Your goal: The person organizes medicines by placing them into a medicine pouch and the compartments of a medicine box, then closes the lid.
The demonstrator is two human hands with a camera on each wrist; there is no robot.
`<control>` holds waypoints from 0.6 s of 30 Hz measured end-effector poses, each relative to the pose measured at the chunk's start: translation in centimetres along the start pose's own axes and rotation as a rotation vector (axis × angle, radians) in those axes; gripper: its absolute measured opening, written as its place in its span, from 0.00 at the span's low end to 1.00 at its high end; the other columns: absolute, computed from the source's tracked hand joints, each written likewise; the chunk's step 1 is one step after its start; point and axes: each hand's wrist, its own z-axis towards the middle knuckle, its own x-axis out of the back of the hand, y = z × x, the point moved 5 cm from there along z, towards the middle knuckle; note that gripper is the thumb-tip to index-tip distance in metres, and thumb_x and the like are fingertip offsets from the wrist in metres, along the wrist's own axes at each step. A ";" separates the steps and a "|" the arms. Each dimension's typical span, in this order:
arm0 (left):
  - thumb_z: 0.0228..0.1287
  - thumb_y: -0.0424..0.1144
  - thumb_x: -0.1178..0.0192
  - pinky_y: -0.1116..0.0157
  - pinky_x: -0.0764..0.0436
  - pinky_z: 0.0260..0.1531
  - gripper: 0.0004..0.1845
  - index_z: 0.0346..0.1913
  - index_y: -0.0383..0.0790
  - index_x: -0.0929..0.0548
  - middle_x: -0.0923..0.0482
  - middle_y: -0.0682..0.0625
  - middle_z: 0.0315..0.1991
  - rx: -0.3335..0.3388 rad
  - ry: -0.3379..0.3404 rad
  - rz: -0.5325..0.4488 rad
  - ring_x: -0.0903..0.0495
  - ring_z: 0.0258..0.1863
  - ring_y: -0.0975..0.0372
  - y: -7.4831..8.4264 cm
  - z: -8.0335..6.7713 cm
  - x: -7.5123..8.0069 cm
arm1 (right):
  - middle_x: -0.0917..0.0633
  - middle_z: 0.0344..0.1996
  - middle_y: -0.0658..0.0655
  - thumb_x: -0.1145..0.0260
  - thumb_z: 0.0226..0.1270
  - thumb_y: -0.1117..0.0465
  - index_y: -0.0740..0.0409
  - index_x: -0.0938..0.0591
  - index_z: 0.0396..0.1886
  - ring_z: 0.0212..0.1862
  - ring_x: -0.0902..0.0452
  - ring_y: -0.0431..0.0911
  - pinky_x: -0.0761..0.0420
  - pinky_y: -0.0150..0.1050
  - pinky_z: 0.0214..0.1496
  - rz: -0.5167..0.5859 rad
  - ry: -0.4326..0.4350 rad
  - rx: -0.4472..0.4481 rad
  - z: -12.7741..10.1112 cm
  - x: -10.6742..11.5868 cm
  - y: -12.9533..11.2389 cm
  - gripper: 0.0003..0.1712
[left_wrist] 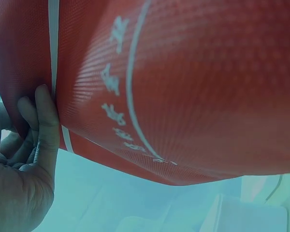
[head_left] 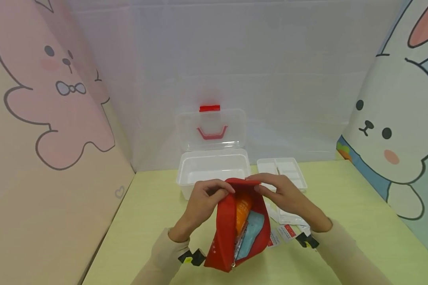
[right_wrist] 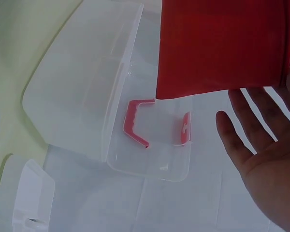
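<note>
A red zip pouch (head_left: 225,233) is held up with its mouth gaping toward the head camera. Inside lie an orange packet (head_left: 243,209) and a light blue packet (head_left: 252,233), with other items partly hidden between them. My left hand (head_left: 205,200) pinches the left edge of the mouth; white lettering shows on the pouch's outside in the left wrist view. At the right edge, my right hand (head_left: 285,194) holds the rim between thumb and index finger. Its other fingers spread out behind the pouch in the right wrist view.
Behind the pouch stands a clear plastic box (head_left: 214,166), its lid (head_left: 232,138) raised with a red handle. A white divided tray (head_left: 292,170) lies to its right. White packets (head_left: 289,217) and red-and-white cards (head_left: 287,232) rest on the table near my right wrist.
</note>
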 end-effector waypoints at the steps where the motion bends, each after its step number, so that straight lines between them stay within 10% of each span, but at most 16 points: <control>1: 0.69 0.29 0.48 0.64 0.14 0.39 0.10 0.41 0.32 0.15 0.17 0.36 0.44 0.001 -0.002 -0.001 0.17 0.37 0.60 -0.1 0.0 0.0 | 0.13 0.50 0.54 0.38 0.68 0.70 0.54 0.20 0.59 0.51 0.17 0.44 0.20 0.30 0.54 -0.006 0.010 0.001 0.0 0.0 0.0 0.20; 18: 0.68 0.29 0.47 0.63 0.14 0.38 0.09 0.38 0.35 0.15 0.16 0.40 0.39 -0.003 -0.102 0.038 0.19 0.36 0.62 -0.4 -0.1 -0.4 | 0.11 0.35 0.52 0.41 0.71 0.66 0.57 0.16 0.45 0.37 0.19 0.40 0.21 0.24 0.48 -0.158 0.227 0.085 -0.6 1.8 -0.8 0.09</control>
